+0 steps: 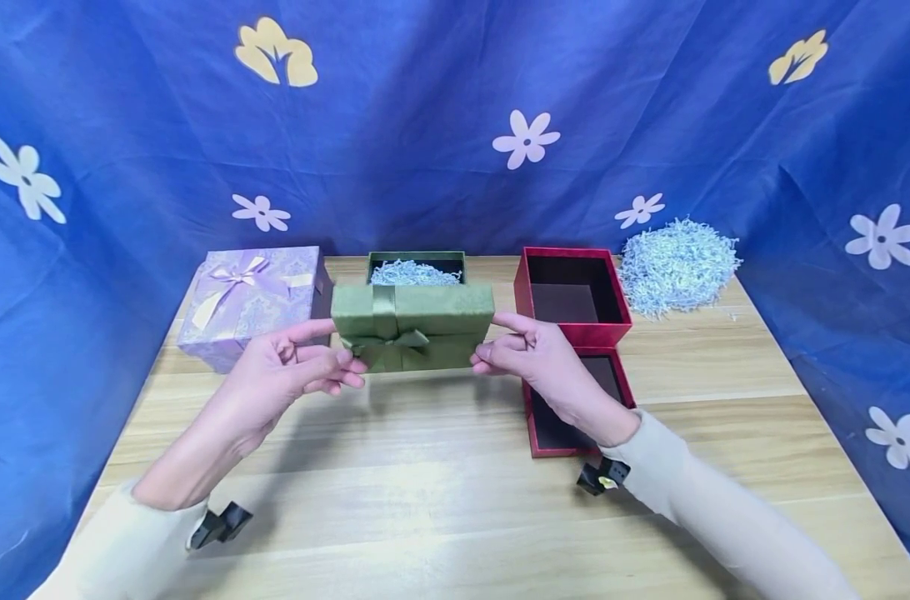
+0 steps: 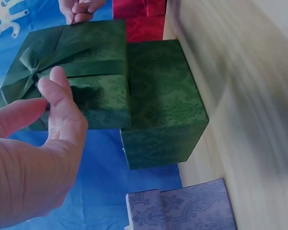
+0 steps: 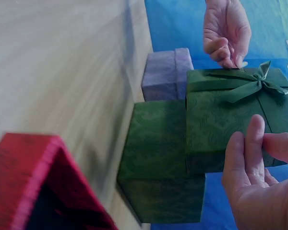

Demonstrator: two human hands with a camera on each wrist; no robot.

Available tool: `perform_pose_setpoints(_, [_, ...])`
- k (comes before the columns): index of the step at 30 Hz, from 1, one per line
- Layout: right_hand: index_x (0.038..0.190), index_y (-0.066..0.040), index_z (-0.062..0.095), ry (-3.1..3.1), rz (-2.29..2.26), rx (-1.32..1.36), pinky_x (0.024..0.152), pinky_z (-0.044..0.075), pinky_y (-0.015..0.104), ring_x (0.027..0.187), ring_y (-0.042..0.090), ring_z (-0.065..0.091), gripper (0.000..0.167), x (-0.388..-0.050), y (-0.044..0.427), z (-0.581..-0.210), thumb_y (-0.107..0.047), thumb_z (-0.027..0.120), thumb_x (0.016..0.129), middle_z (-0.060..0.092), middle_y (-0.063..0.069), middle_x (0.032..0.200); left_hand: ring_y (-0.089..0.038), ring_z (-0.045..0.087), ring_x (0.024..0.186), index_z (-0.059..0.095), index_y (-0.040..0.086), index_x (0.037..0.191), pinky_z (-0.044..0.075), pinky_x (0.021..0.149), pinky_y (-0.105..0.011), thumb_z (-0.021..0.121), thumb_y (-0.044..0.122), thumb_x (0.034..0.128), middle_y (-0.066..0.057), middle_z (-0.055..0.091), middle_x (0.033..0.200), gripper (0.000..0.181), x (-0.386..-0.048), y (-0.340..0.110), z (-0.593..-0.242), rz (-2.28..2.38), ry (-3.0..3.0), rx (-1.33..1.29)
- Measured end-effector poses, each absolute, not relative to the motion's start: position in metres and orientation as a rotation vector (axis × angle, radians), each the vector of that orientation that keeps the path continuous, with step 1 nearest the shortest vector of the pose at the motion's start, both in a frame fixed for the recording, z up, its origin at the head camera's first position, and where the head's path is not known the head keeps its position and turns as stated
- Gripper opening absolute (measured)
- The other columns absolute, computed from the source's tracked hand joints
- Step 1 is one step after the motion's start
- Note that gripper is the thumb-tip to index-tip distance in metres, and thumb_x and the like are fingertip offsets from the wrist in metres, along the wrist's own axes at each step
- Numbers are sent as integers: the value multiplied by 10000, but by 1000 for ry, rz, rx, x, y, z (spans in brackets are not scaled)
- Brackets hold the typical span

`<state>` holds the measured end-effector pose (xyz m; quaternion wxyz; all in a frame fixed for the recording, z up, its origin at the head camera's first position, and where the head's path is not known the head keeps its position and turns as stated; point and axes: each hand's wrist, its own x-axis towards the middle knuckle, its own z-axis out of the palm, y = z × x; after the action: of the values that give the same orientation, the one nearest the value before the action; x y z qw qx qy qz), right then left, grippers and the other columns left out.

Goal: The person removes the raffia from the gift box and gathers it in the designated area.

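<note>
Both hands hold a green box lid [image 1: 443,329] with a ribbon bow, one hand at each side. My left hand [image 1: 263,379] grips its left edge between thumb and fingers; my right hand [image 1: 541,358] pinches the right edge. Tilted, with its bow side toward me, the lid hangs above the table and partly covers the green box [image 1: 464,265] behind it. Pale blue shredded paper [image 1: 413,273] shows inside that box in the head view. Both wrist views show the lid [image 2: 101,103] close against the upper part of the box [image 3: 153,143].
On the left sits a lilac gift box [image 1: 260,292] with a bow. An open red box [image 1: 573,335] stands right of centre, its red lid [image 1: 542,433] lying in front, hollow side up. A heap of blue shredded paper [image 1: 676,267] is at the back right, near the blue curtain [image 1: 425,125].
</note>
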<state>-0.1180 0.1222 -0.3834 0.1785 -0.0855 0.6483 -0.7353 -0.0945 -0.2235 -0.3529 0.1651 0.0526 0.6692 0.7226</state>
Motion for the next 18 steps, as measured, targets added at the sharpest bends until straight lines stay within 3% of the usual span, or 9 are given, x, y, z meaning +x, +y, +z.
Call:
perform_pose_setpoints(4, [1561, 3, 552, 1846, -2053, -285, 1066, 550, 394, 982, 269, 801, 537, -110, 125, -389, 21, 662, 1035, 801, 188, 1093, -260, 806, 938, 371, -148, 1570, 642, 798, -336, 595, -32, 1093, -180, 799, 1057, 539, -86, -227, -358, 2079, 1864, 161])
perform_pose_setpoints(8, [1544, -40, 597, 1868, -2023, -291, 1037, 571, 457, 1093, 426, 755, 479, -102, 129, -396, -11, 572, 1066, 758, 178, 1208, -299, 799, 943, 537, -44, 1526, 646, 796, -363, 570, 121, 1153, -140, 755, 1009, 410, -78, -227, -363, 2097, 1842, 123])
perform_pose_setpoints(10, [1545, -69, 610, 1879, -2005, -258, 1017, 581, 481, 1075, 398, 738, 459, -98, 130, -397, -58, 538, 1092, 700, 148, 1135, -304, 795, 931, 618, 25, 1492, 647, 787, -366, 575, 218, 1165, -120, 720, 961, 383, -75, -225, -365, 2091, 1842, 83])
perform_pose_setpoints(12, [1548, -81, 613, 1874, -1993, -220, 977, 600, 491, 987, 306, 703, 430, -94, 130, -399, -140, 544, 1128, 602, 123, 1047, -298, 788, 917, 610, 15, 1512, 645, 778, -358, 574, 282, 1166, -94, 672, 931, 438, -70, -223, -367, 2070, 1855, 47])
perform_pose_setpoints(14, [1538, -70, 615, 1856, -1993, -183, 944, 615, 444, 902, 220, 615, 427, -91, 130, -401, -216, 565, 1140, 530, 83, 1010, -254, 765, 867, 586, 4, 1528, 639, 758, -339, 589, 278, 1160, -69, 642, 905, 459, -65, -221, -370, 2060, 1855, 7])
perform_pose_setpoints(18, [1527, -27, 586, 1819, -1980, -201, 899, 618, 397, 875, 204, 594, 477, -85, 132, -408, -302, 575, 1138, 515, 96, 1034, -178, 688, 783, 517, 5, 1582, 619, 745, -328, 651, 230, 1128, -54, 666, 897, 524, -54, -218, -376, 1993, 1897, -50])
